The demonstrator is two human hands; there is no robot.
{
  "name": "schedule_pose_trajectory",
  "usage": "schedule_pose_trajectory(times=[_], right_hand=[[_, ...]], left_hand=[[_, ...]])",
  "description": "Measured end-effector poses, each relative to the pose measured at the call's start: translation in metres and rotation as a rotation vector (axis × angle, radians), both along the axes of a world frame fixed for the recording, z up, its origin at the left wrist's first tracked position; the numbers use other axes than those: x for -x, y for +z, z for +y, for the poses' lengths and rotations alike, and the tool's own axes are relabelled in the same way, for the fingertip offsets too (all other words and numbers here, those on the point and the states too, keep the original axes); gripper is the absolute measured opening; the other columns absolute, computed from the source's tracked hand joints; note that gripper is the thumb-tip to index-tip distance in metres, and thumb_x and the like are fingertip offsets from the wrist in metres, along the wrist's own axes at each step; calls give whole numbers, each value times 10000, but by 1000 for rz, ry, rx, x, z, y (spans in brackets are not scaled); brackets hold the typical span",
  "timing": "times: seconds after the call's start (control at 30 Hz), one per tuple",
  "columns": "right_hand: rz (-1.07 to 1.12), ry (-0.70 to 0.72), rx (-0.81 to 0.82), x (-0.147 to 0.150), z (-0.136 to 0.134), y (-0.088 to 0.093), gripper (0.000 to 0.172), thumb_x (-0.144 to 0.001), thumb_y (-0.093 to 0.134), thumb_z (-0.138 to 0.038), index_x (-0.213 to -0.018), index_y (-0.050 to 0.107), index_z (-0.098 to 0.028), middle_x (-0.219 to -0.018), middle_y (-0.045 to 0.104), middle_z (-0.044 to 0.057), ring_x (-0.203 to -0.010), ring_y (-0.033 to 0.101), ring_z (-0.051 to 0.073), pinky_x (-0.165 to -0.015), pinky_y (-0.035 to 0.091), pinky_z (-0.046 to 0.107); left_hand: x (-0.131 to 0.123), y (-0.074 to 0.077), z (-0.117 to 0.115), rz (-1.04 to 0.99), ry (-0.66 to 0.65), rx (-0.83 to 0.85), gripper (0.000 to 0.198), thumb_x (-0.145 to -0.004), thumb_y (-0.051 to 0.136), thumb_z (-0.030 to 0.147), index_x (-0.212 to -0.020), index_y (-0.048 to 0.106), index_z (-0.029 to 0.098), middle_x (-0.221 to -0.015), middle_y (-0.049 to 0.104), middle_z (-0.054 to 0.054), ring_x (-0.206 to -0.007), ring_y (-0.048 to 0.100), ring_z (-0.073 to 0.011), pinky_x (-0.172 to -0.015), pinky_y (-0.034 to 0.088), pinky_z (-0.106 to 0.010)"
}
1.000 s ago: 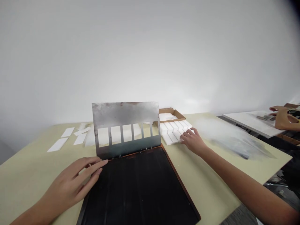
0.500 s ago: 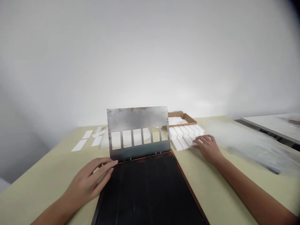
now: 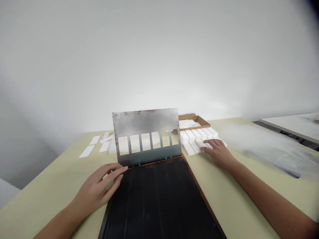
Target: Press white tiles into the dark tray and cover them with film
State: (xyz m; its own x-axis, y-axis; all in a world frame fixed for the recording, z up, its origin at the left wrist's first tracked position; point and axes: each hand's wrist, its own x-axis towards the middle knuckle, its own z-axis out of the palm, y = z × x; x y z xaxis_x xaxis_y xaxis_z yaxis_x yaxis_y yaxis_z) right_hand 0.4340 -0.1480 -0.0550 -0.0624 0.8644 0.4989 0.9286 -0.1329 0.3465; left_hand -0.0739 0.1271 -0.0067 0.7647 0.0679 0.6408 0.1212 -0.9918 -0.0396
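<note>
A raised steel stencil plate, stained and cut with a row of several rectangular slots, stands hinged at the far edge of a black board with an orange-brown frame. My left hand lies beside the board's near left corner area, its fingertips at the plate's lower left corner, holding nothing. My right hand rests with its fingers on a stepped layout of white rectangular blocks, right of the plate. It does not appear to grip any block.
A cardboard tray holding white pieces sits behind the blocks. Several white strips lie on the pale yellow table left of the plate. A blurred plastic sheet lies on the right, with a white board beyond the table.
The view has swung left since a second ago, and the other person's hands at the right have left the picture. My hands and the raised plate have barely shifted.
</note>
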Motion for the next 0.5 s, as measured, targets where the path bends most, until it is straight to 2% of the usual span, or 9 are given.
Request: schedule_pose_trajectory(times=[0.1,0.23,0.5], right_hand=[[10,-1,-9,-2,1,-1,391,-986,627,-123,-1342,699,-266,-1369,659,111,-1235,592,300,-1049,465,486],[29,-21,-25,-7,0,-5,336,-1045,654,-310,-1371,654,-230,-1354,662,99,-1215,627,279,-1053,507,507],[61,-45,-18,-10,2,-8,279,-1052,663,-361,-1283,682,-205,-1295,692,88,-1131,684,241,-1004,578,478]], left_hand=[[-1,2,-1,4,8,1,399,-1057,580,180,-1437,619,295,-1220,678,-88,-1051,709,-207,-932,568,-320],[-1,1,-1,-1,14,-2,411,-1058,578,175,-1449,606,300,-1223,679,-90,-1046,708,-205,-922,569,-319],[1,-1,1,1,12,0,404,-1049,590,175,-1434,617,297,-1229,683,-95,-1051,712,-210,-927,576,-322]])
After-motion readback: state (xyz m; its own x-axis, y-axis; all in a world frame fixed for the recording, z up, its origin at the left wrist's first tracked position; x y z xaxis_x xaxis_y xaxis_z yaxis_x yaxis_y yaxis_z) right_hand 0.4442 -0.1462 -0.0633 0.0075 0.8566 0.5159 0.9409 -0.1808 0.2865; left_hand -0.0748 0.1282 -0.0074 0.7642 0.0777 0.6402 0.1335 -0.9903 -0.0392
